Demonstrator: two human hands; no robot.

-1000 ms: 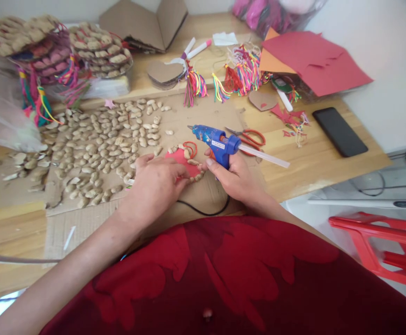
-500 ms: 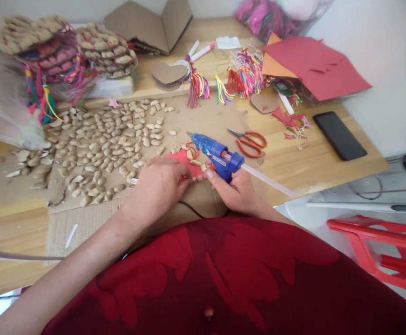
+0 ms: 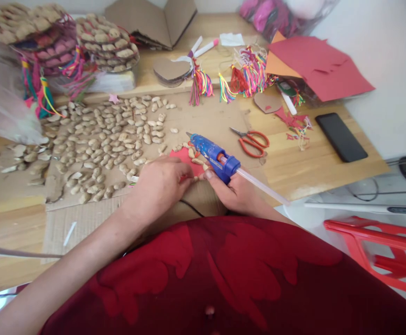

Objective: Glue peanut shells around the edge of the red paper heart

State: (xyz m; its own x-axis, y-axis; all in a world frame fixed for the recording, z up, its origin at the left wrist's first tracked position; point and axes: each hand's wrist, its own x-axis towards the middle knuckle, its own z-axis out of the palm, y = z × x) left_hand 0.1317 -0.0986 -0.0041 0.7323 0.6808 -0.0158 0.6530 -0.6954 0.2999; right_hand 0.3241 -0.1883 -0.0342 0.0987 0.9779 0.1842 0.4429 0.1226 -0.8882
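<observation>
My right hand [image 3: 236, 188] is closed round the handle of a blue hot glue gun [image 3: 208, 151], whose nozzle points left and whose clear glue stick juts out behind. Its thumb also rests at the edge of a red piece [image 3: 184, 160] rimmed with peanuts [image 3: 198, 161]. My left hand [image 3: 161, 181] has its fingers bent together at the near edge of that piece, pinching a peanut there; the hand hides part of the piece. Left of it, many loose peanuts [image 3: 108, 125] lie spread over a cardboard sheet [image 3: 206, 109].
Orange-handled scissors [image 3: 253, 142] lie right of the glue gun. Behind are colourful tassels [image 3: 201, 83], cardboard hearts [image 3: 171, 70], markers [image 3: 205, 48] and stacked peanut-covered pieces [image 3: 107, 44]. Red sheets [image 3: 321, 67] and a black phone [image 3: 341, 137] are at the right. A dark cord [image 3: 192, 208] runs near my body.
The view has shifted slightly. Both hands keep almost the same pose at the red piece, and the glue gun has tipped a little in my right hand.
</observation>
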